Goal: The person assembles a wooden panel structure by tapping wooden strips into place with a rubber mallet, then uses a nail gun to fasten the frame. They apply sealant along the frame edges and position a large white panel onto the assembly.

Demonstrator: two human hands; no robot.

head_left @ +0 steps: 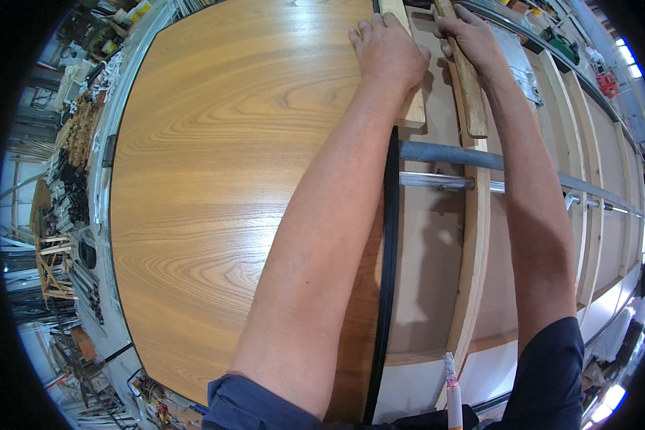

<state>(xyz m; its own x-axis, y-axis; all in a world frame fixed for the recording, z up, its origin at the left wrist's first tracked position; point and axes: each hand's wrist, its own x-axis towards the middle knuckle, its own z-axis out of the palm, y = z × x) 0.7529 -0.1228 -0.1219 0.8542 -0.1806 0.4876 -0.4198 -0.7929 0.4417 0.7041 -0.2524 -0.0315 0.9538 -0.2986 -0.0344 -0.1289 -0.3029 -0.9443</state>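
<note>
My left hand [390, 54] reaches to the far edge of a wood-grain panel [208, 143]. Its fingers and thumb straddle a pale wooden block [413, 111] lying along the panel's black edge strip [388, 265]. To its right, my right hand [473, 39] is closed round a worn wooden bar [470, 93], whose near end is rounded. The bar's far end runs out at the top of the view, so its full shape is hidden. The bar lies over an open timber frame [473, 265].
A blue-grey tube [451, 153] and a shiny metal rod [437, 180] cross the frame. A metal plate [516, 64] sits beyond my right wrist. Metal profiles and scraps [68, 179] crowd the left side. A lit cigarette [453, 394] juts in at the lower edge.
</note>
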